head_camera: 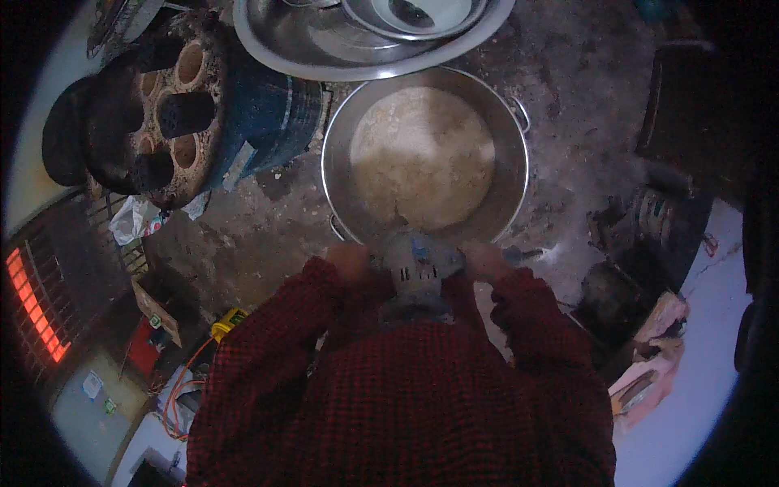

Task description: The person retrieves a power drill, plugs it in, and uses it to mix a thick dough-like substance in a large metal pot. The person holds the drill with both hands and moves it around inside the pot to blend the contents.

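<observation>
A large stainless steel pot (516, 182) stands on the floor before me, with pale tan, cloudy contents (423, 158) in its bottom. Over its near rim is a grey power tool (417, 268) with vent slots in its housing, close to my body. My left hand (348, 262) grips the tool's left side, and my right hand (485, 260) grips its right side. Both hands are blurred and dim, so single fingers are hard to make out. Whatever the tool's front end reaches into is hidden from me.
Beyond the pot, a wide metal basin (274, 49) holds a smaller bowl (365, 24). A blue drum stove (268, 122) with round holes in its top stands at left. An orange cable (176, 389) lies lower left, near a yellow object (228, 322). Pink packaging (660, 359) is at right.
</observation>
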Available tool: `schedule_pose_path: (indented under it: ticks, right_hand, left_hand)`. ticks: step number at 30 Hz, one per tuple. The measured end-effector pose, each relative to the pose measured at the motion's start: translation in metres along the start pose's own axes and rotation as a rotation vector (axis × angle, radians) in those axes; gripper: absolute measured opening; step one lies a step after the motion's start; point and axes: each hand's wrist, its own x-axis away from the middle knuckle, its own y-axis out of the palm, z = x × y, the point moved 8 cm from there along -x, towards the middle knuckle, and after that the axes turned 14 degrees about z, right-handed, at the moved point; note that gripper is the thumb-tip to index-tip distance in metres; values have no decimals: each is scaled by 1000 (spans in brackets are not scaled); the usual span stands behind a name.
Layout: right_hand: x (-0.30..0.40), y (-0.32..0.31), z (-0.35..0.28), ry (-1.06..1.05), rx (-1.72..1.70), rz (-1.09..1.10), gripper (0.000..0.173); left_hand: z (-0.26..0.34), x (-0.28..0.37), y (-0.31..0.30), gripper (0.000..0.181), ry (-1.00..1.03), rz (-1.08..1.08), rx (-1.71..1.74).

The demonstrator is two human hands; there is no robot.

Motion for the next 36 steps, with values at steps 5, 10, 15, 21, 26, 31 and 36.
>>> schedule_pose_path:
  ticks: [5,10,15,21,26,31,36]
  right_hand:
    - [-7,-15,-7,-85,75,223,32]
    - [20,-25,0,104,-89,209,35]
    - [55,-20,5,344,67,103,34]
    - [72,-14,-7,254,130,-42,38]
    - [59,-8,-5,156,190,-226,38]
    - [18,-1,5,36,162,-168,39]
    - [-3,5,19,-21,182,-16,39]
  left_hand:
    - [-24,-24,19,28,7,28,-125]
    - [-18,-65,32,22,149,82,-323]
    - [20,-76,20,24,279,255,-205]
    - [19,-66,54,32,227,31,-170]
    - [-3,-40,55,37,40,198,-69]
    - [3,-7,40,36,98,127,80]
    - [-11,-26,34,26,26,68,-101]
